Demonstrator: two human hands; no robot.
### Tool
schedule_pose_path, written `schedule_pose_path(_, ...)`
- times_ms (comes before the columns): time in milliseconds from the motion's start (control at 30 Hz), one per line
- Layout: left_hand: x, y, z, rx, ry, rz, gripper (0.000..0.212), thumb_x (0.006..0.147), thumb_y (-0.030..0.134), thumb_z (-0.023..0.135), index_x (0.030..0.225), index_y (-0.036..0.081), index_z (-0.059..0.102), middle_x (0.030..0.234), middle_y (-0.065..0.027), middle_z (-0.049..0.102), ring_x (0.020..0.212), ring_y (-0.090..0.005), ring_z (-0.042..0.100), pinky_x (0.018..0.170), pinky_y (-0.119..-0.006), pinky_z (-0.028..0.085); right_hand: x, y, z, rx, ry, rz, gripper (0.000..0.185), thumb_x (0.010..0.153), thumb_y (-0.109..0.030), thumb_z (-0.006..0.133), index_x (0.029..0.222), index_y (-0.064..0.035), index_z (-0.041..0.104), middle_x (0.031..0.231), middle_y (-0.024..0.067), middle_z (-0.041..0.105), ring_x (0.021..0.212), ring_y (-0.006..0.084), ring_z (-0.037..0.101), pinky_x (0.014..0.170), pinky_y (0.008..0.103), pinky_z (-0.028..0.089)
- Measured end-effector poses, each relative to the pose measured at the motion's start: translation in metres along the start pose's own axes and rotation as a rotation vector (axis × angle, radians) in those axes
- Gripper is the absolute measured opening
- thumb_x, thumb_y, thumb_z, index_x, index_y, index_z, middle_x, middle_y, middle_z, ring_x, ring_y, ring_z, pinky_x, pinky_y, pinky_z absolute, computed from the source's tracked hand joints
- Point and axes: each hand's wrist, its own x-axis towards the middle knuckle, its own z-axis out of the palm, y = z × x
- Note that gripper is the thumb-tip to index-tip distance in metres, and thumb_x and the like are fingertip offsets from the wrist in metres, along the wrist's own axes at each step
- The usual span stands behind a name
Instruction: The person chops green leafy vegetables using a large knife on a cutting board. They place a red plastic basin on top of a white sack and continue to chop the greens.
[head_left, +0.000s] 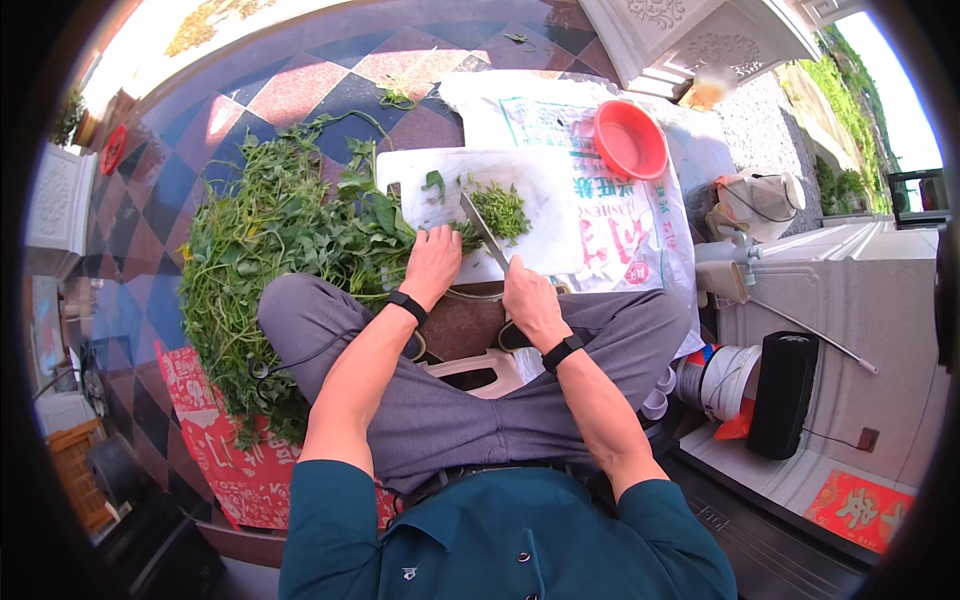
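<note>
My right hand (529, 298) grips the handle of a kitchen knife (486, 234), whose blade slants up and left over a white cutting board (547, 217). Under my left hand (435, 259) a bunch of leafy green stems is pressed at the board's lower edge, left of the blade. Chopped greens (501, 211) lie in a small pile just right of the knife. One loose leaf (433, 181) rests farther up the board. A large heap of leafy vines (255, 247) spreads from the board's left side down past my knee.
Beneath the board is a printed white woven sack (517, 112), with a red plastic basin (631, 141) at its upper right. Red printed sheeting (232, 472) lies under the heap's lower end. White buckets (727, 382) and a black speaker (783, 394) stand at right. Stray greens (396, 97) dot the tiled floor.
</note>
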Motion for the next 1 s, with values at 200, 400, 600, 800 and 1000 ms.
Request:
schedule_pose_path(200,-0.004,-0.003,0.000,-0.037,0.028,0.029,0.009,0.084,0.017,0.053,0.087,0.010,0.057,0.085,-0.0050,0.054,0.086,-0.0212,0.055,0.076,-0.036,0.042,0.004,0.005,0.003,0.006,-0.066,-0.004,0.008,0.090,-0.008,0.046,0.092,0.0000,0.045,0.070,0.0272,0.063,0.069,0.0455,0.065,0.062,0.0548,0.052)
schedule_pose_path(400,-0.002,0.001,-0.006,-0.077,0.038,0.052,0.009,0.082,0.017,0.056,0.088,0.010,0.056,0.086,-0.0059,0.053,0.085,-0.0217,0.054,0.076,-0.036,0.043,0.044,-0.001,0.038,0.081,0.030,0.011,0.008,0.090,-0.008,0.047,0.093,-0.0005,0.046,0.070,0.0269,0.064,0.067,0.0441,0.065,0.058,0.0519,0.053)
schedule_pose_path(600,-0.004,-0.002,-0.006,-0.039,0.061,0.049,0.007,0.081,0.015,0.057,0.086,0.010,0.055,0.085,-0.0055,0.053,0.086,-0.0216,0.055,0.075,-0.036,0.043,0.066,-0.004,0.034,0.159,0.013,0.047,0.018,0.092,-0.018,0.051,0.096,-0.0008,0.048,0.077,0.0282,0.065,0.076,0.0469,0.064,0.069,0.0559,0.051)
schedule_pose_path(800,-0.001,-0.008,0.007,0.051,0.042,0.059,0.020,0.082,0.026,0.064,0.087,0.009,0.054,0.086,-0.0068,0.055,0.085,-0.0225,0.057,0.073,-0.036,0.045,0.032,0.014,0.034,0.286,0.119,0.066,0.020,0.091,-0.017,0.054,0.091,0.0027,0.048,0.072,0.0320,0.060,0.073,0.0513,0.059,0.067,0.0586,0.046)
schedule_pose_path(1000,-0.003,-0.046,-0.023,-0.175,-0.026,-0.012,0.030,0.085,0.029,0.067,0.095,0.005,0.050,0.090,-0.0110,0.057,0.087,-0.0282,0.062,0.073,-0.039,0.051,0.009,0.029,0.016,0.352,0.248,0.254,0.019,0.093,-0.018,0.050,0.096,0.0011,0.046,0.075,0.0321,0.061,0.076,0.0523,0.060,0.068,0.0579,0.046)
